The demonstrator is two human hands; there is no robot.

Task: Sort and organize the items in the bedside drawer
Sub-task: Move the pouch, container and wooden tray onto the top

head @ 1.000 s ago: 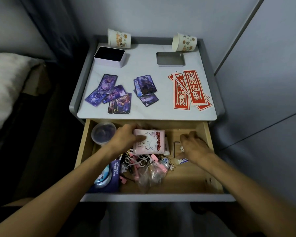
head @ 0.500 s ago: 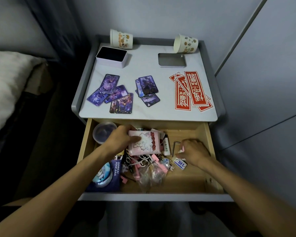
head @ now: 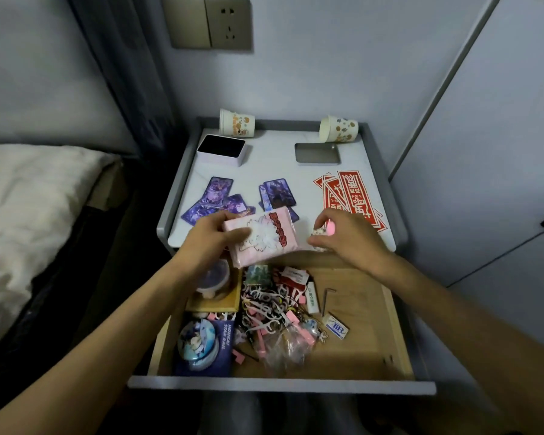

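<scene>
Since half a second ago we have lifted both hands out of the drawer [head: 280, 386], and the pink packet has come up with the left one.

Head view: our left hand [head: 211, 240] grips the pink packet [head: 261, 238] by its left end, thumb laid across the printed top and the other fingers curled beneath. The packet hangs tilted in the air over the near edge of the nightstand top [head: 274, 158], just above the far end of the open drawer. Our right hand [head: 349, 240] is level with it to the right, apart from the packet, fingertips drawn together and pinching a small pink-and-white trinket [head: 322, 232]; what it is we cannot tell.

In the drawer below, a round lidded tub [head: 215, 276] sits far left, partly hidden by our left wrist. A blue badge [head: 197, 340] lies on a dark blue pouch [head: 225, 340] near left. A tangle of keychains [head: 270, 306] fills the middle, with a clear plastic bag [head: 288, 350] on its near side. To its right lie a hex key [head: 327, 299] and a white-and-blue tag [head: 336, 328].

On top, purple cards [head: 217, 199] lie left, more cards [head: 278, 193] in the middle and red paper strips [head: 352, 196] right. Farther back are an open tin [head: 222, 149], its lid [head: 317, 153], and two tipped paper cups [head: 236, 123] [head: 339, 129].
</scene>
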